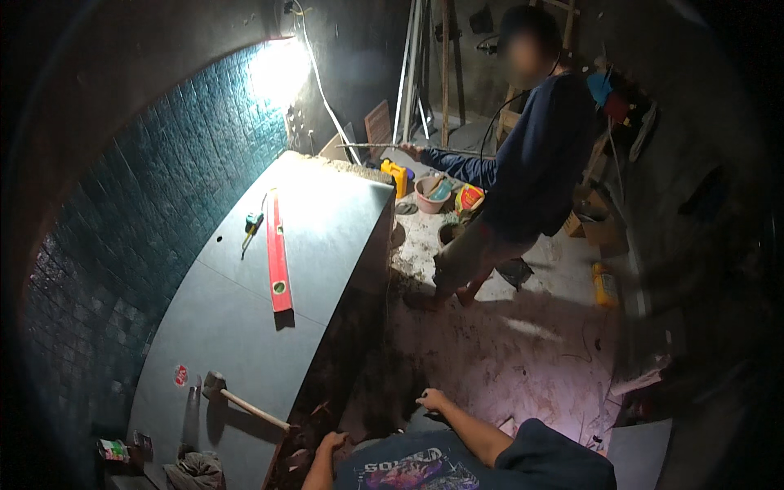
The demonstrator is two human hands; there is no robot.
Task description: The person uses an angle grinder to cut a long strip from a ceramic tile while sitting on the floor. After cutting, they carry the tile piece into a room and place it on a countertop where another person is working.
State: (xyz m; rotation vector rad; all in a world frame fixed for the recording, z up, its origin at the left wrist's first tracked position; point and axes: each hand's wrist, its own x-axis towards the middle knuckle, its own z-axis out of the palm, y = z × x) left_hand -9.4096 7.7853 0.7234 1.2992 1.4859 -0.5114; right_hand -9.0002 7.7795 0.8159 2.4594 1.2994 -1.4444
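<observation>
My left hand [331,443] is low in the view, beside the shadowed front of a long grey tiled counter, its fingers curled. Farther right, my right hand [431,398] is also closed, next to a dull grey surface [418,422] close to my body. What either hand grips is too dark to make out. On the counter [220,314], a mallet [245,402] lies nearest my left hand, its wooden handle toward me. Beyond it rests a red spirit level [278,253], with a tape measure [252,224] on its left.
Another person [523,163] stands ahead on the dirty floor [490,359], holding a thin stick [367,145]. Behind are a pink bucket [430,196] and a yellow jug [397,176]. A crumpled cloth [196,471] lies near left. Dark tiles [139,220] cover the wall.
</observation>
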